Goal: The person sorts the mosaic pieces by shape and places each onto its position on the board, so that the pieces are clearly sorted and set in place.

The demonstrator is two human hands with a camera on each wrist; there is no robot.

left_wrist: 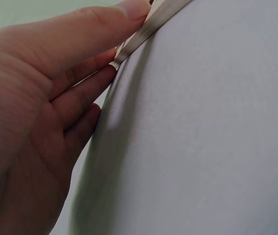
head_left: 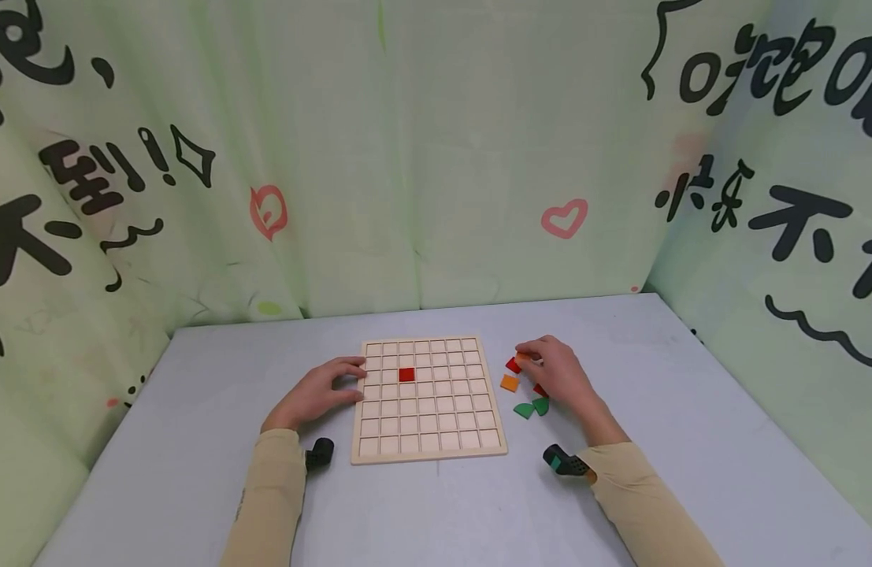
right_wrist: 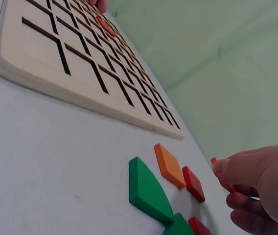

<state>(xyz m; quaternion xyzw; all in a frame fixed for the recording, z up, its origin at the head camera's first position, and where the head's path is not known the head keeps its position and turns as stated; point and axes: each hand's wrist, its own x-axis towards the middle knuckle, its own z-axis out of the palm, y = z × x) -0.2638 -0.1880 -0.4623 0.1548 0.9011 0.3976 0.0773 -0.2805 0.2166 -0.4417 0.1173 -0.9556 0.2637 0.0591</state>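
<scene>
A wooden grid board (head_left: 436, 451) lies flat on the table, one red square tile (head_left: 406, 375) set in an upper-left cell. My left hand (head_left: 318, 395) rests at the board's left edge; in the left wrist view its thumb and fingertips meet the rim. To the right of the board, my right hand (head_left: 559, 374) pinches an orange square tile (right_wrist: 225, 182) between thumb and fingers. Below that hand lie another orange tile (right_wrist: 168, 165), a red tile (right_wrist: 193, 184), a second red tile (right_wrist: 198, 226) partly cut off, and two green rounded pieces (right_wrist: 146, 188).
The white table (head_left: 436, 520) carries the board near its middle. Dark wrist devices (head_left: 320, 454) are strapped at both sleeves. Pale green curtains (head_left: 436, 157) with black lettering and red hearts hang behind and at both sides.
</scene>
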